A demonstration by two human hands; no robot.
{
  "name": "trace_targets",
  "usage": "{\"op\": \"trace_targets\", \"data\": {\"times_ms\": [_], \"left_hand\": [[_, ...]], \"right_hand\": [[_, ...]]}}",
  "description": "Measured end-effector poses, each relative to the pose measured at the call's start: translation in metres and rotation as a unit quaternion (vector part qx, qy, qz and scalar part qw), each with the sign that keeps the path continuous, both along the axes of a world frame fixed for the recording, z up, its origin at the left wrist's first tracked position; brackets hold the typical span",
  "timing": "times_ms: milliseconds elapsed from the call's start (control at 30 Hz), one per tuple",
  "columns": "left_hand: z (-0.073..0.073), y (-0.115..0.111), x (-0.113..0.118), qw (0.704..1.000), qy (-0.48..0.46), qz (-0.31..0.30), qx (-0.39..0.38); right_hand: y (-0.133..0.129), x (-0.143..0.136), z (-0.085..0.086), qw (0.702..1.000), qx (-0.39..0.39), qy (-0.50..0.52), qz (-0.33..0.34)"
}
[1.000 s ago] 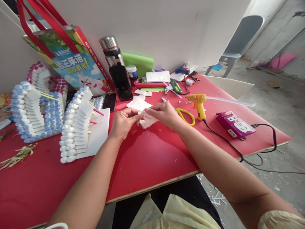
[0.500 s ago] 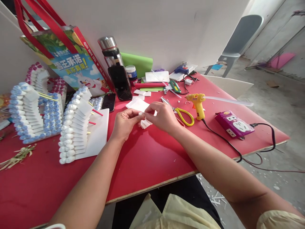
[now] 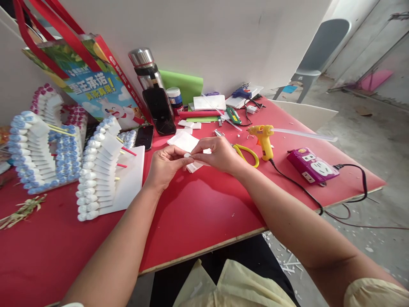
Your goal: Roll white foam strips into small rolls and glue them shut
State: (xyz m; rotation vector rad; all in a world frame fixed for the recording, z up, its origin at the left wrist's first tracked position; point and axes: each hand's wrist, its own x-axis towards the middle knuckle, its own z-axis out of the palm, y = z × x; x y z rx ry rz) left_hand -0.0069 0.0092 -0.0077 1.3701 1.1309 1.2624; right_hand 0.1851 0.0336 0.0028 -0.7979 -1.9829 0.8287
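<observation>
Between the fingertips of my left hand [image 3: 166, 164] and my right hand [image 3: 215, 154] is a small white piece [image 3: 187, 155], pinched from both sides. My hands meet above white paper sheets [image 3: 182, 140] on the red table [image 3: 198, 213]. Yellow-handled scissors [image 3: 247, 155] lie just beyond my right hand, partly covered by it. To the left of my left hand stands a fan-shaped model [image 3: 104, 170] with white rolled tips on a white board. Behind it at the far left is a similar blue and white model [image 3: 32, 149].
A yellow glue gun [image 3: 264, 140] with a clear stick and a purple power strip [image 3: 313, 166] with black cables are on the right. At the back stand a steel flask [image 3: 145, 68], a phone [image 3: 159, 111], a jar [image 3: 174, 99] and a printed bag [image 3: 102, 85].
The small white piece has turned between my fingers and shows a flatter face. My right fingers have shifted slightly left. The whole view has moved a little.
</observation>
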Motion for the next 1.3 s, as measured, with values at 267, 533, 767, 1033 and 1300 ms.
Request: {"op": "trace_targets", "data": {"times_ms": [267, 533, 767, 1033, 1300], "left_hand": [[-0.0056, 0.0007, 0.0031, 0.999, 0.025, 0.012, 0.029], [0.0001, -0.0012, -0.0009, 0.999, 0.022, -0.029, -0.001], [-0.0015, -0.0002, 0.0000, 0.999, -0.011, -0.023, -0.033], [-0.0015, 0.0033, -0.0039, 0.993, -0.084, -0.034, -0.076], [-0.0017, 0.0032, -0.0046, 0.990, -0.097, -0.046, -0.089]], "right_hand": [[-0.0022, -0.0052, -0.0037, 0.998, -0.031, -0.007, -0.049], [-0.0004, -0.0069, -0.0075, 0.996, -0.050, 0.021, -0.073], [0.0001, -0.0075, -0.0072, 0.993, -0.088, 0.021, -0.074], [0.0059, -0.0040, -0.0085, 0.972, -0.226, 0.052, -0.027], [-0.0001, -0.0081, -0.0040, 0.975, -0.213, 0.020, -0.052]]}}
